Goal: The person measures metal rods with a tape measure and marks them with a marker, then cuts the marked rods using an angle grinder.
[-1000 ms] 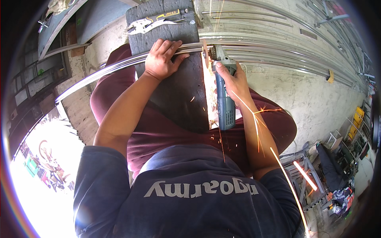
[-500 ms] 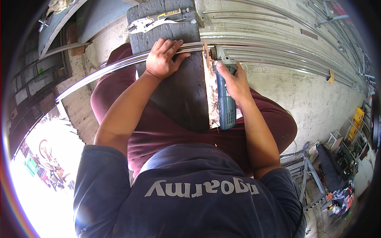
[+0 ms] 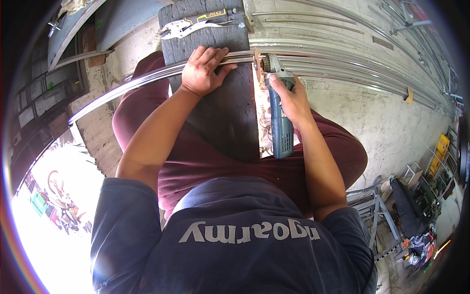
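Note:
Shiny metal tubes (image 3: 152, 76) lie crosswise over a dark wooden plank (image 3: 223, 115). My left hand (image 3: 203, 72) presses them against the wood, its fingers bent over them and its thumb to the right. In my right hand (image 3: 295, 100) is a blue-green angle grinder (image 3: 282, 130), gripped round its body, its head pointing away from me. The thin cutting disc (image 3: 257, 63) stands upright at the plank's right edge, by the ends of the tubes. Whether it touches them is hard to tell. Locking pliers (image 3: 188, 27) rest on the far end of the plank.
Long metal tubes (image 3: 342, 68) run over the concrete floor (image 3: 338, 105) to the right. My legs (image 3: 147, 105) flank the plank. A grey metal stand (image 3: 379, 206), a yellow object (image 3: 439, 154) and a cloth heap (image 3: 421, 247) are at the right.
Fewer sparks show below the disc than before, and an orange streak now appears at the far right. The grinder sits slightly farther right; my left hand keeps its hold on the tubes.

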The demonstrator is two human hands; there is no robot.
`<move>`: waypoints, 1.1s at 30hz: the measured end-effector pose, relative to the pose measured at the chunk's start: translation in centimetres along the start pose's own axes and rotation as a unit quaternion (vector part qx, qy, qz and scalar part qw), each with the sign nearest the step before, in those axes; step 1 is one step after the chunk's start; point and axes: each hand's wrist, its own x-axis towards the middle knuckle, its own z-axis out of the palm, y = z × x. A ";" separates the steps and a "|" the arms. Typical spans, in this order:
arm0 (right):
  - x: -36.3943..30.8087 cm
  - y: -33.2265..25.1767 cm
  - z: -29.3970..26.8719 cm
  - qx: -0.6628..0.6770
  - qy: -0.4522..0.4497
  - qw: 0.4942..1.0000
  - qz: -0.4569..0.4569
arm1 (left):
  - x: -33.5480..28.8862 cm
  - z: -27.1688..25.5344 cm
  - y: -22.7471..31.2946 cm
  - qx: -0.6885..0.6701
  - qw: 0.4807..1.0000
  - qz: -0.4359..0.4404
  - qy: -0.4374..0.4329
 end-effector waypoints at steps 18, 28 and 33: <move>1.3 0.3 -1.1 -0.023 -0.006 1.000 0.020 | 0.0 0.0 -0.3 -0.020 1.000 0.004 0.010; 0.7 -3.3 -6.3 -0.013 -0.069 0.998 -0.003 | 0.1 -1.2 -0.3 0.004 1.000 0.004 -0.029; 0.8 -2.1 -7.1 -0.018 -0.045 0.995 0.083 | -1.0 -1.2 1.5 0.053 0.988 -0.107 -0.103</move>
